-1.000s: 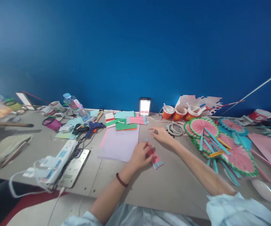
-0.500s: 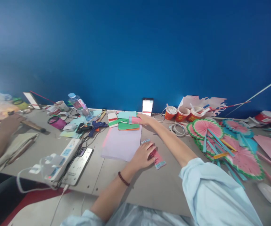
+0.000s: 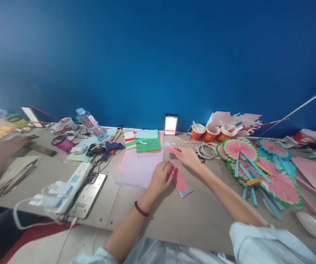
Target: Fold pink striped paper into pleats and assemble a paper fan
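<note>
My left hand (image 3: 162, 176) rests at the upper left end of a pleated pink paper strip (image 3: 182, 183) with blue edges, its fingers bent onto the folds. Just above and to the right, my right hand (image 3: 187, 156) pinches a small pink folded paper piece (image 3: 171, 148) with a light blue end. Left of my hands lie a lilac sheet (image 3: 140, 167) and green paper (image 3: 149, 145) with a light blue piece on it.
A propped phone (image 3: 171, 125) stands by the wall, with red paper cups (image 3: 198, 131) to its right. Pink and green paper fans (image 3: 278, 179) lie right. Left are a power strip (image 3: 74, 187), phone (image 3: 89, 196), blue glue gun (image 3: 111, 148), bottle (image 3: 92, 124) and another person's hands (image 3: 12, 145).
My right hand has moved right and toward me from the green paper, carrying the small pink piece. My left hand has shifted slightly up and left along the pleated strip.
</note>
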The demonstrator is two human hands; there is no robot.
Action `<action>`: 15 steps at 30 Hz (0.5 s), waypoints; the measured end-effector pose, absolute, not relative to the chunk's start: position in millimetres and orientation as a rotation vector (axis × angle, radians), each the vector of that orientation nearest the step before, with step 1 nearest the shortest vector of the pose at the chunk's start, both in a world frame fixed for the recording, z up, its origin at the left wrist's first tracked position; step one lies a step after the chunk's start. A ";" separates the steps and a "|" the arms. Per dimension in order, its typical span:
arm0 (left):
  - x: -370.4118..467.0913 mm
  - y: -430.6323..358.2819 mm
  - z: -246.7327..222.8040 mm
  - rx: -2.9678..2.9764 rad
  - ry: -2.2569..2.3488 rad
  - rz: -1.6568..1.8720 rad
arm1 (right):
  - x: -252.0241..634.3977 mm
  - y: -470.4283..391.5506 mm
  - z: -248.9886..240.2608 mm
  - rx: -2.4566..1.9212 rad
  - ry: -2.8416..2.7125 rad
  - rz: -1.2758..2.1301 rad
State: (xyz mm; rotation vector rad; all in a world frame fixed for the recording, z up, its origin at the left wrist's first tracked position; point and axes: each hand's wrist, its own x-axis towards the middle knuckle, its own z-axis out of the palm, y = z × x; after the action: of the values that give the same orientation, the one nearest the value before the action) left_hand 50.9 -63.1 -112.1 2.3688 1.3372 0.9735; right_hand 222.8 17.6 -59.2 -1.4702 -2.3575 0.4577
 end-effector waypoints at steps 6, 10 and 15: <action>48.0 -63.0 -107.7 2.463 1.185 0.726 | 269.3 -52.8 -89.3 -1.806 -2.075 0.307; 50.9 -64.9 -107.2 2.497 1.185 0.638 | 268.1 -64.0 -103.8 -1.912 -2.043 0.177; 50.6 -65.7 -107.7 2.522 1.190 0.598 | 255.3 -61.4 -117.5 -1.754 -2.111 0.133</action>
State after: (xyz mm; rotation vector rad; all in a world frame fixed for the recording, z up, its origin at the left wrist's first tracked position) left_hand 50.6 -65.7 -107.7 2.5217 1.1904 0.5980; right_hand 255.3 -61.4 -117.5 -1.7541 -2.1105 0.1332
